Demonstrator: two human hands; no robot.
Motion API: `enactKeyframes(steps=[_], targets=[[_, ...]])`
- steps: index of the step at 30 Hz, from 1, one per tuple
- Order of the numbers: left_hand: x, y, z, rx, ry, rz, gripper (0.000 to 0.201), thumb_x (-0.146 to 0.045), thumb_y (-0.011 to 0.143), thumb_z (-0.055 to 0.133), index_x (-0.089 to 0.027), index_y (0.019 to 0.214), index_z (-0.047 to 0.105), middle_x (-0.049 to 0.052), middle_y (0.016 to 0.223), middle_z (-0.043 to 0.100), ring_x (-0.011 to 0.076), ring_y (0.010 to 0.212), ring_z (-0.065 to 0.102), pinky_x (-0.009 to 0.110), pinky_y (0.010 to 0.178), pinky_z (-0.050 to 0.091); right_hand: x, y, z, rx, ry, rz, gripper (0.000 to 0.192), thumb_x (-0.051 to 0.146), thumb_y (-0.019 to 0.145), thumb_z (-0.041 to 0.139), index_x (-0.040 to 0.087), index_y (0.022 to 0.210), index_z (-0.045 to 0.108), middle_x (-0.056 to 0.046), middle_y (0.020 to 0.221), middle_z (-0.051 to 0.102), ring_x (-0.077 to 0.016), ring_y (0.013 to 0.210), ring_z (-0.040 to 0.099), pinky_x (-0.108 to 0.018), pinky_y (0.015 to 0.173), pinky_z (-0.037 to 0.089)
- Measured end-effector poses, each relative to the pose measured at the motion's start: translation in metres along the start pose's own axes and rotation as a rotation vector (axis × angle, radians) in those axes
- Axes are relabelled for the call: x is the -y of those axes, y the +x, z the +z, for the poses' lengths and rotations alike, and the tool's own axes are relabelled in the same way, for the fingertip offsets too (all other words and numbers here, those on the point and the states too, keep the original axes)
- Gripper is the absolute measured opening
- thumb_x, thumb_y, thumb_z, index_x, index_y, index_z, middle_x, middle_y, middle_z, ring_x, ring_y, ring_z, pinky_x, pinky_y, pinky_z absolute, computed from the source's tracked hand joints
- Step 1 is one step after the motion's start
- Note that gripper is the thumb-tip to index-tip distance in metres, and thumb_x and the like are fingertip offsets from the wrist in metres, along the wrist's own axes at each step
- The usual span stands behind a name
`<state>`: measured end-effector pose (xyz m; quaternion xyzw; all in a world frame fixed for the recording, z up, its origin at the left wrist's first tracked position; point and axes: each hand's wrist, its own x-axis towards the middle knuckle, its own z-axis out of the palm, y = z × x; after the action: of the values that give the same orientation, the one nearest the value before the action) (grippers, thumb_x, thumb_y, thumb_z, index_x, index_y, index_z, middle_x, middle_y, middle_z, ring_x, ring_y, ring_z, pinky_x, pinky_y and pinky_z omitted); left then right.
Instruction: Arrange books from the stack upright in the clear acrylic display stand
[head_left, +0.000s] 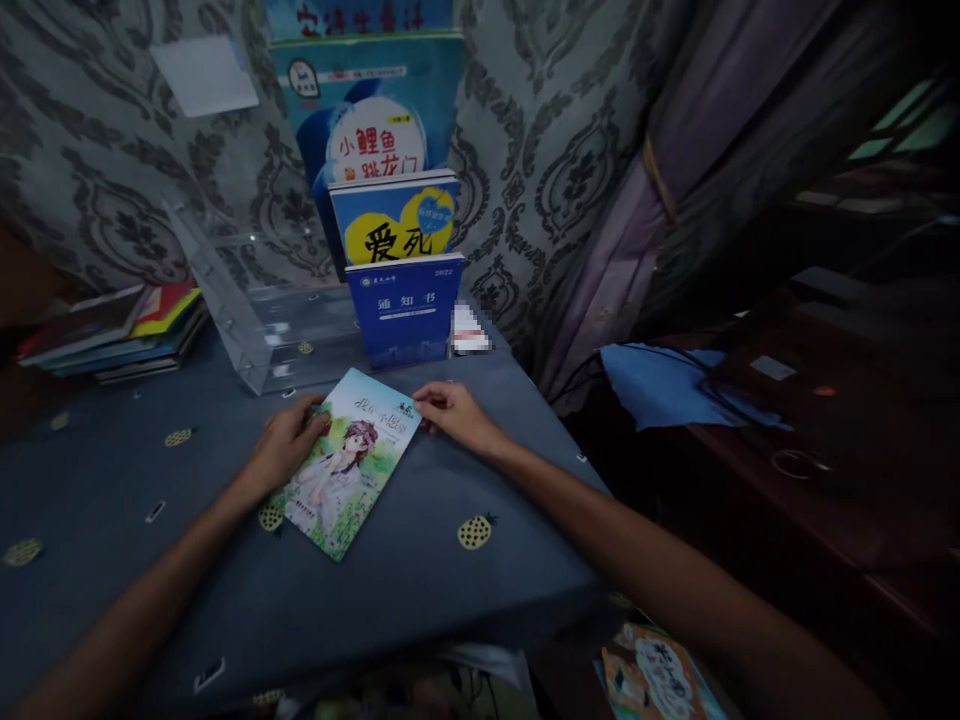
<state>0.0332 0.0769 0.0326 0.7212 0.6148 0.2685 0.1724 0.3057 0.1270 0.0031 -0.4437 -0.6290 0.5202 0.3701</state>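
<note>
Between my two hands is a thin paperback book [349,465] with a drawn figure on a green and pale blue cover, tilted over the tablecloth. My left hand [289,445] is closed on its left edge, thumb on the cover. At the upper right corner, my right hand [454,415] pinches the same book between thumb and fingers. Just beyond it stands a clear acrylic book rack [259,335]. Its right side holds upright books in tiers: a dark blue booklet [405,315] in front, a yellow and blue book [394,220] behind, and a teal book [375,120] farther back.
A stack of books [120,330] lies at the table's left rear. The patterned tablecloth [420,600] ends at a front and a right edge. Below the front edge is an orange-covered book [656,675]. A blue cloth [660,385] and dark clutter are at right, beside a purple curtain [600,270].
</note>
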Motion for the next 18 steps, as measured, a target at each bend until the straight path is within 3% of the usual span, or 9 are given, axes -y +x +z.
enactKeyframes(steps=[3, 6, 9, 18], targets=[[-0.004, -0.004, -0.001, -0.001, 0.337, 0.078, 0.038, -0.044, 0.096, 0.042, -0.018, 0.112, 0.066, 0.009, 0.097, 0.068, 0.0259, 0.090, 0.064, 0.034, 0.072, 0.049, 0.002, -0.003, -0.004, -0.035, -0.385, -0.201, 0.009, 0.012, 0.082, 0.065, 0.017, 0.082, 0.072, -0.002, 0.077, 0.069, -0.0138, 0.074, 0.063, -0.025, 0.067, 0.047], [-0.012, -0.004, 0.001, 0.042, 0.518, 0.121, 0.035, -0.033, 0.099, 0.039, -0.016, 0.114, 0.066, 0.014, 0.117, 0.065, 0.0298, 0.106, 0.061, 0.040, 0.084, 0.050, 0.004, -0.004, -0.008, -0.037, -0.576, -0.308, 0.014, 0.008, 0.083, 0.064, 0.017, 0.084, 0.075, -0.003, 0.082, 0.070, -0.0152, 0.080, 0.062, -0.026, 0.072, 0.046], [-0.016, 0.001, 0.007, 0.073, 0.550, 0.212, 0.034, -0.026, 0.100, 0.037, -0.017, 0.119, 0.065, 0.014, 0.130, 0.064, 0.0304, 0.118, 0.059, 0.047, 0.099, 0.046, 0.005, -0.003, -0.010, -0.014, -0.601, -0.310, 0.015, 0.009, 0.085, 0.064, 0.017, 0.088, 0.076, -0.004, 0.085, 0.071, -0.0151, 0.077, 0.063, -0.026, 0.071, 0.046], [-0.007, 0.026, 0.031, 0.101, 0.462, 0.320, 0.042, -0.017, 0.098, 0.037, -0.016, 0.135, 0.058, 0.014, 0.143, 0.060, 0.0269, 0.134, 0.054, 0.047, 0.110, 0.044, 0.004, -0.003, -0.011, 0.032, -0.516, -0.311, 0.020, 0.006, 0.084, 0.062, 0.018, 0.092, 0.077, -0.005, 0.089, 0.076, -0.0168, 0.079, 0.067, -0.026, 0.071, 0.048]])
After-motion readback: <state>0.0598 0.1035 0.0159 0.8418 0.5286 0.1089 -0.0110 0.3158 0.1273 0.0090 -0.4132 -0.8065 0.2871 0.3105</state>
